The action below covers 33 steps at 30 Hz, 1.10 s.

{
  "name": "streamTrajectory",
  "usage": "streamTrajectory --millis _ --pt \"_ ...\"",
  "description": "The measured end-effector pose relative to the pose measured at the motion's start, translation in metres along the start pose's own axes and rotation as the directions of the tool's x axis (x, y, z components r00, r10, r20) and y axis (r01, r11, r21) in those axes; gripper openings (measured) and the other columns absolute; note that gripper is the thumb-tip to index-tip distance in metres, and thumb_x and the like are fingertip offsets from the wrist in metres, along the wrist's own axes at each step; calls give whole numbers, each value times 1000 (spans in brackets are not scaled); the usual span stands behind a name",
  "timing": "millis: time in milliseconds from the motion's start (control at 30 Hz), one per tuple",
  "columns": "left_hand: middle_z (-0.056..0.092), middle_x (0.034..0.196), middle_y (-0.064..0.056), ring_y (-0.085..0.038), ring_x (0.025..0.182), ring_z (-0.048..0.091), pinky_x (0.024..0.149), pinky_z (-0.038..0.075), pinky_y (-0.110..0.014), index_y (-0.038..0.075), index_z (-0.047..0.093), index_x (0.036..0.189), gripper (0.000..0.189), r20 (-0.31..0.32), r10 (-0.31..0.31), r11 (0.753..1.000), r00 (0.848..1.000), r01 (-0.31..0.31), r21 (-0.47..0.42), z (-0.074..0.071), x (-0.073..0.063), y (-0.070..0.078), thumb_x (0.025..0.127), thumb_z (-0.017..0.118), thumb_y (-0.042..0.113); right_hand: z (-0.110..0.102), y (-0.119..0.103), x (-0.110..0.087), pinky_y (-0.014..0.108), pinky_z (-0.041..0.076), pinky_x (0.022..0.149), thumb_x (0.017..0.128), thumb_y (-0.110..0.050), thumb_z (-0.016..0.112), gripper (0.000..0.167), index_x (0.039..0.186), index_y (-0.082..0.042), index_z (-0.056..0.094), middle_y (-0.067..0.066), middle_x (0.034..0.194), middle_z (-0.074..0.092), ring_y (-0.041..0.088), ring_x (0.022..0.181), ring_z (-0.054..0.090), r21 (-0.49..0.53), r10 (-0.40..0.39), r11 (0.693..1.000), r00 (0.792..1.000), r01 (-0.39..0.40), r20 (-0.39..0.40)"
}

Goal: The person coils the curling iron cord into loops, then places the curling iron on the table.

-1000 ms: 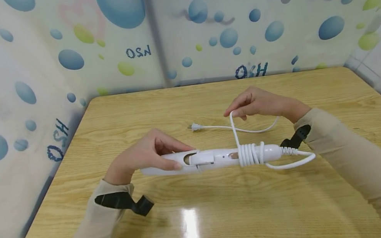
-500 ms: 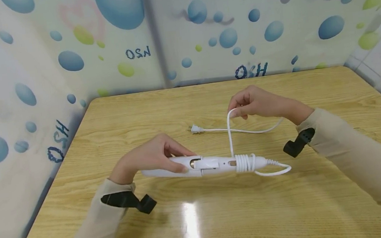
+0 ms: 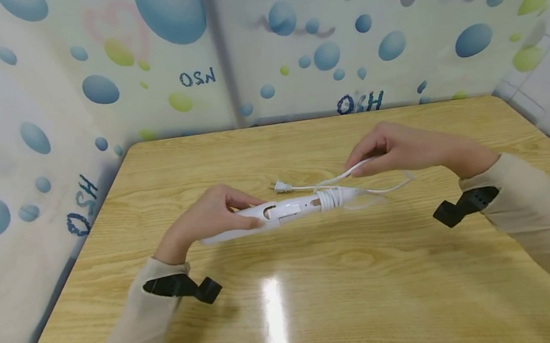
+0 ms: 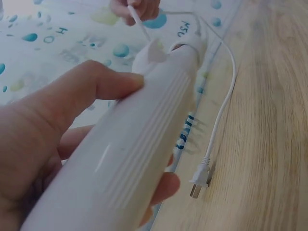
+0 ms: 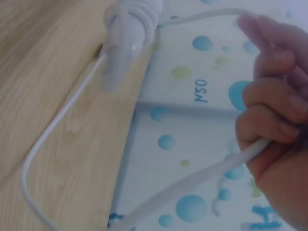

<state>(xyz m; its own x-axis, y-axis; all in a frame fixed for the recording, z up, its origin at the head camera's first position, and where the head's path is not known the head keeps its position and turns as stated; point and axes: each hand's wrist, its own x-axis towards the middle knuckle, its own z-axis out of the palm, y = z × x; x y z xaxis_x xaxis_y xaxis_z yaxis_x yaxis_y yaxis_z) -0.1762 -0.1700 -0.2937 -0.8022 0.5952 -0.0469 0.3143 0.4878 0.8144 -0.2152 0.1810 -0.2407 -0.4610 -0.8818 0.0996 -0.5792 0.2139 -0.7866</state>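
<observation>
L hand (image 3: 209, 216) grips white appliance (image 3: 286, 210), mid-frame; cord (image 3: 330, 198) coiled round its end nearer frame right. R hand (image 3: 395, 147), right of ctr, fingers curled on cord. Plug (image 3: 283, 186) on table (image 3: 369, 301), nr ctr.

- White appliance (image 4: 120, 144) is cut off at the left wrist view's bottom edge.
- Its wrapped end blurs in the right wrist view.
- Right fingers (image 5: 269, 96) hide part of the cord (image 5: 192, 182).

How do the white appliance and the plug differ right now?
The appliance is long and gripped in the left hand; the plug is small and lies on the table. The appliance has cord coiled around one end; the plug shows metal prongs. Both have white bodies.
</observation>
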Motion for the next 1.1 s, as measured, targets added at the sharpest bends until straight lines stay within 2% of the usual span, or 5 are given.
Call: streamTrajectory --millis 200,433,633,867,1100 --pt "68 98 -3 -16 70 62 55 49 -31 16 70 109 34 -147 -18 1000 989 20 8 -1 -1 1 75 76 22 -3 -7 -9 29 27 38 92 -1 53 27 116 -3 64 2 50 36 16 39 22 -2 54 999 997 -54 55" --pt "66 103 -3 -16 65 61 52 48 -31 19 70 110 37 -256 -63 997 965 71 24 4 3 4 76 75 32 11 -11 -1 27 27 39 93 -8 53 30 122 -6 61 -1 48 28 13 39 21 -72 72 995 996 -68 52" --pt "64 109 -5 -16 71 65 58 51 -31 18 69 111 37 -416 -69 997 907 52 -50 3 3 5 76 75 29 21 -9 -3 28 28 36 98 -7 42 37 135 -3 45 2 50 31 14 37 24 5 94 996 995 -94 -20" --pt "65 107 -6 -15 78 66 61 52 -27 14 69 110 37 -573 -27 996 819 -24 -80 -1 8 8 75 77 25 36 2 -10 31 30 36 98 -5 39 40 138 -3 41 7 57 39 17 40 31 96 92 993 968 -71 -233" --pt "67 103 -9 -14 75 66 61 52 -27 10 69 109 36 -621 -50 977 782 -90 -192 -5 8 16 75 77 20 43 20 -17 32 33 43 99 -6 39 40 138 -12 44 7 60 40 18 47 36 105 58 994 930 -21 -362"
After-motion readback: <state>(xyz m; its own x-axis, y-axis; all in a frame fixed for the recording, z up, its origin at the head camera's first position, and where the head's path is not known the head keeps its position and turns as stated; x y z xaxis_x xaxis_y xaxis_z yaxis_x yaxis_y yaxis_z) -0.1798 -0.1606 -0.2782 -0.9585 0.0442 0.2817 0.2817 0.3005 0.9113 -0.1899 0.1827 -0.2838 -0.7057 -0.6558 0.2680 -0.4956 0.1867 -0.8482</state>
